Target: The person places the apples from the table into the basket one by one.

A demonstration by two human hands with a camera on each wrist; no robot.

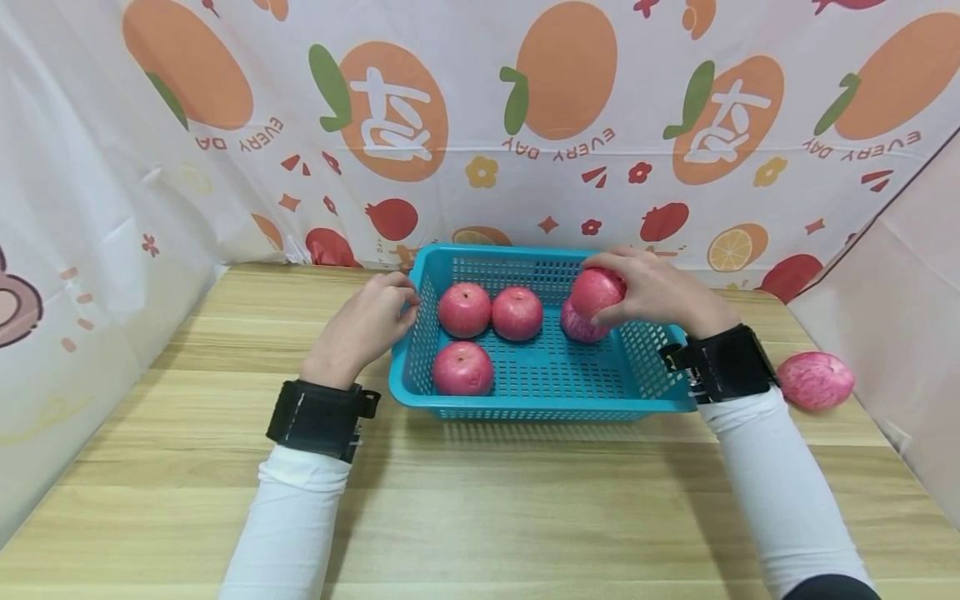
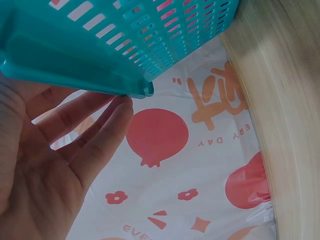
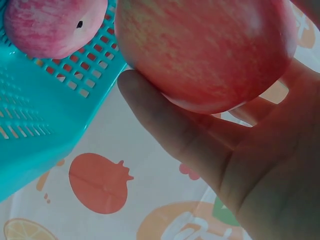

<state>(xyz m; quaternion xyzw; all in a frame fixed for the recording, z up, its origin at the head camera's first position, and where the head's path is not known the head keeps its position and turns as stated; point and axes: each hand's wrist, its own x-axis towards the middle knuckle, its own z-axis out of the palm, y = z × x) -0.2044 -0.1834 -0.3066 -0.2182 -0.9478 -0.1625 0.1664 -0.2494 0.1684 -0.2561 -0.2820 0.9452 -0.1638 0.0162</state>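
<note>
My right hand (image 1: 656,287) grips a red apple (image 1: 597,291) above the right part of a turquoise plastic basket (image 1: 551,404). In the right wrist view, the thumb lies along the apple's underside, with other fingers partly hidden behind it. Below the held apple, a pink streaked fruit (image 1: 581,325) with a small dark spot lies in the basket. Three more apples sit on the basket's left side: a back left one (image 1: 464,310), one beside it (image 1: 517,313) and a front one (image 1: 462,368). At the left end, my left hand (image 1: 363,325) pinches the basket's rim (image 2: 75,82).
Another pink streaked oval fruit (image 1: 816,381) lies on the wooden table (image 1: 525,508) right of the basket, beyond my right wrist strap. A fruit-printed white cloth (image 1: 472,192) hangs close behind the basket. Pale cloth walls border the table on both sides.
</note>
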